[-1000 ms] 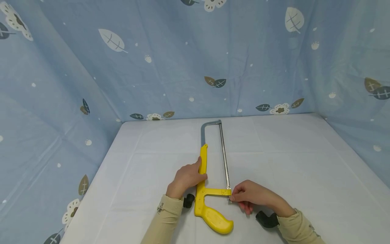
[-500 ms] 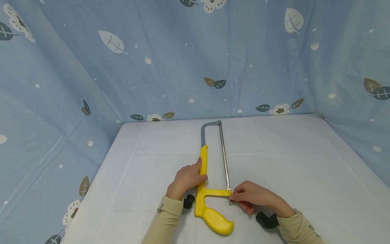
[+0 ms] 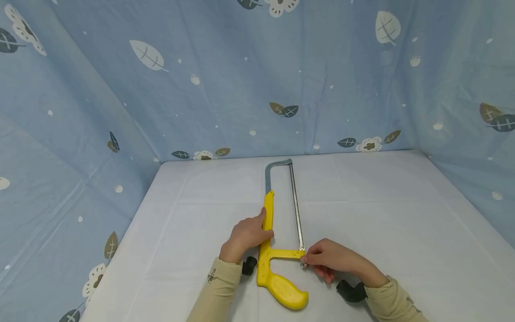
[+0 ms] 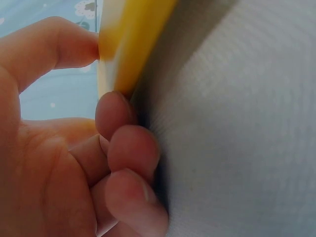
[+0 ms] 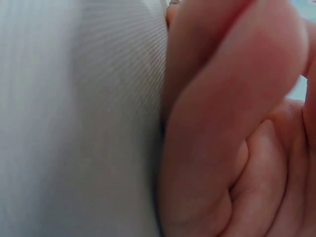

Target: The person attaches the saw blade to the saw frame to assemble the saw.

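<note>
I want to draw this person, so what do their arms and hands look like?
The arms wear long beige cloth sleeves with small dark markings. A black, rounded piece shows beside each wrist, left and right. The left hand and right hand have no gloves.

Room to pass along the right edge of the table; the hacksaw (yellow-handled) bars the middle

No readable text; dark mark on left sleeve too small to make out.
</note>
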Motion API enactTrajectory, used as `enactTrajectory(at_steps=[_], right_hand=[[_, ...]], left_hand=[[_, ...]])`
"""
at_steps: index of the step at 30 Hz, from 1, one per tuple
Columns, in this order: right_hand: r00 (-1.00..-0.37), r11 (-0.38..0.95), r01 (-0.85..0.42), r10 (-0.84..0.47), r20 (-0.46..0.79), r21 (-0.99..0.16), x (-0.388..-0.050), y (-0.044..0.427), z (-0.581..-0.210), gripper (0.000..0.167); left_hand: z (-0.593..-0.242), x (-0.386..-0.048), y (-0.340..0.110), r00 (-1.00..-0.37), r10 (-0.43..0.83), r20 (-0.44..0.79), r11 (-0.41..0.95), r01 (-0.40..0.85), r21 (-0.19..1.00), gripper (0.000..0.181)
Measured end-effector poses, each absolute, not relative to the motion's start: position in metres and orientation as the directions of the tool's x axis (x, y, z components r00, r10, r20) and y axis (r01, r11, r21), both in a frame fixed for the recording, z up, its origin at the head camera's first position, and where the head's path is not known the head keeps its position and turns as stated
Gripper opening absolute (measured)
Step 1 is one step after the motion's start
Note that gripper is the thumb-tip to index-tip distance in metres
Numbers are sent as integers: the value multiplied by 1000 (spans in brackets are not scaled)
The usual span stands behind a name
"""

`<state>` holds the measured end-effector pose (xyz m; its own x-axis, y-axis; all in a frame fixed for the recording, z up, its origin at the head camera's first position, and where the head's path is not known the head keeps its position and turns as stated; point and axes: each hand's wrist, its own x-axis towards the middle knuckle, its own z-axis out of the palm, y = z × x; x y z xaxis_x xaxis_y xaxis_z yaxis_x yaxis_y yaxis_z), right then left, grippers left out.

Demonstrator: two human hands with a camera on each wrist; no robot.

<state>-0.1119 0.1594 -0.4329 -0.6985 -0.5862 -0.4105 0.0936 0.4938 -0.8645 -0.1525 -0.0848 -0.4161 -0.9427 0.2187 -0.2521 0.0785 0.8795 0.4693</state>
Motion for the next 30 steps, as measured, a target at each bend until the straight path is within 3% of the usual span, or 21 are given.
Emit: enactTrajectory(at_steps=[30], right_hand=[[-687, 446, 50, -633, -355, -893, -113, 165, -432, 20]], left_hand=[[-415, -152, -85, -942, 214, -259, 878, 69, 473, 75]])
